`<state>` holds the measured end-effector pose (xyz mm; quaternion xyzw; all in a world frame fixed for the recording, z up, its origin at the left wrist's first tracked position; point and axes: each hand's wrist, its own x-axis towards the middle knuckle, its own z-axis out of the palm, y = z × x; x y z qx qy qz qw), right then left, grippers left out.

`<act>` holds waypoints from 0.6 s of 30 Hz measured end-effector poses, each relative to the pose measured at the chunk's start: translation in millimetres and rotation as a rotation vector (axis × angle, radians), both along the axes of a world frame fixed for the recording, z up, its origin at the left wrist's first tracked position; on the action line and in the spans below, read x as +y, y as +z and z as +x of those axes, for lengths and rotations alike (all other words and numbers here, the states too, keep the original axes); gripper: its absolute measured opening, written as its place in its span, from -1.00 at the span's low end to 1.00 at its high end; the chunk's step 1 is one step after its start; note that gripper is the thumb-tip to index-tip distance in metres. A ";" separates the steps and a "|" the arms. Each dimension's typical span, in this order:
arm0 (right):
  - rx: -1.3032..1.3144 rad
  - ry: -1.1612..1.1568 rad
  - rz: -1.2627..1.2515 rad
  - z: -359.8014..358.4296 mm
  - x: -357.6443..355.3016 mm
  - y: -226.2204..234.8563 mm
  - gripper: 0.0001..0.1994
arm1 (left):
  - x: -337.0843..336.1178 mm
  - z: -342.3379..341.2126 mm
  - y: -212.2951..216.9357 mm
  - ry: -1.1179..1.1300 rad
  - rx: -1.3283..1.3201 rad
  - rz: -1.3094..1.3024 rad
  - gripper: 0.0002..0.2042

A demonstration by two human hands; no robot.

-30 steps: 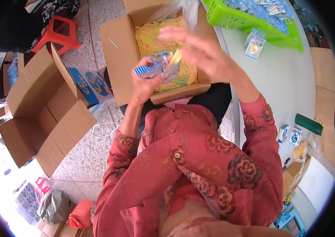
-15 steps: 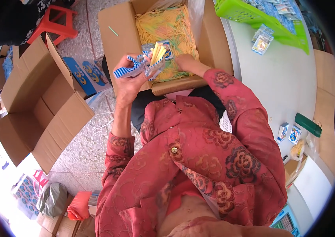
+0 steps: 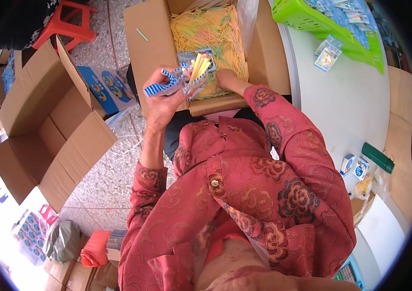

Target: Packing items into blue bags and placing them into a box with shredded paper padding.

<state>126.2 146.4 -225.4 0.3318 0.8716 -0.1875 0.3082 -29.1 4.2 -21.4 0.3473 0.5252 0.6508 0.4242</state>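
Observation:
My left hand (image 3: 163,99) is closed around a small clear plastic bag (image 3: 197,87) with blue-and-white striped edges. Pale yellow sticks (image 3: 199,67) poke out of the bag's top. My right hand (image 3: 227,80) is down in the cardboard box (image 3: 148,53), against a loose heap of thin yellow, orange and green sticks (image 3: 210,29). Its fingers are curled downward; their tips and anything between them are hidden. Behind the bag, blue-and-white packets (image 3: 210,54) lie on the heap.
On the white table (image 3: 322,106) at the right are a green basket (image 3: 293,14) of packets, loose packets (image 3: 328,57) and a green cylinder (image 3: 378,157). An open carton (image 3: 45,116) stands at the left, near a red stool (image 3: 77,29). One green stick (image 3: 142,34) lies on the box flap.
My left hand and the bag have shifted slightly right within the view, as has the box. The right hand stays at the heap and has turned a little. The bag is still held.

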 end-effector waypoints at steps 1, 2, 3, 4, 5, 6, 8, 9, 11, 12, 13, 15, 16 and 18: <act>0.026 -0.027 -0.019 0.4 1.0 1.4 -0.76 | -1.6 -0.6 -1.5 0.008 0.016 -0.008 -0.61; 0.052 -0.060 -0.035 4.0 3.5 0.5 -0.77 | -1.4 -0.3 -1.9 0.010 0.031 -0.013 -0.61; 0.053 -0.067 -0.031 8.5 6.8 -5.6 -0.77 | -0.9 -0.5 -1.8 0.003 0.032 -0.008 -0.61; 0.093 -0.089 -0.029 13.3 10.5 -10.6 -0.78 | -0.2 -1.0 -1.4 -0.010 0.047 -0.018 -0.61; 0.134 -0.100 -0.031 12.8 11.5 -5.7 -0.79 | -1.5 -1.9 -2.0 -0.013 0.063 -0.032 -0.61; 0.138 -0.099 -0.029 14.5 15.5 0.3 -0.79 | -2.0 -1.5 -2.3 -0.011 0.067 -0.031 -0.61; 0.139 0.063 -0.027 22.6 27.7 14.6 -0.82 | -1.2 0.7 -2.3 0.011 0.017 -0.031 -0.62; 0.141 0.060 -0.021 29.9 34.5 12.9 -0.82 | -0.6 1.6 -4.1 0.008 0.019 -0.025 -0.62; 0.269 0.075 0.054 48.3 50.5 13.6 -0.85 | 2.8 4.4 -8.4 -0.035 0.021 -0.046 -0.65; 0.274 0.079 0.056 50.4 53.0 24.6 -0.85 | 2.1 6.1 -7.2 -0.037 0.009 -0.051 -0.66; 0.392 -0.168 -0.122 54.9 58.0 37.4 -0.85 | 1.5 6.7 -6.6 -0.035 0.014 -0.049 -0.66; 0.653 -0.500 -0.409 63.1 66.6 73.5 -0.84 | 1.8 8.2 -5.2 -0.067 0.016 -0.056 -0.67; 0.801 -0.583 -0.519 66.2 70.7 93.0 -0.84 | 2.8 10.5 -2.4 -0.082 0.003 -0.031 -0.69; 0.856 -0.681 -0.560 63.3 73.1 152.2 -0.89 | 2.3 13.3 3.4 -0.094 -0.012 -0.054 -0.71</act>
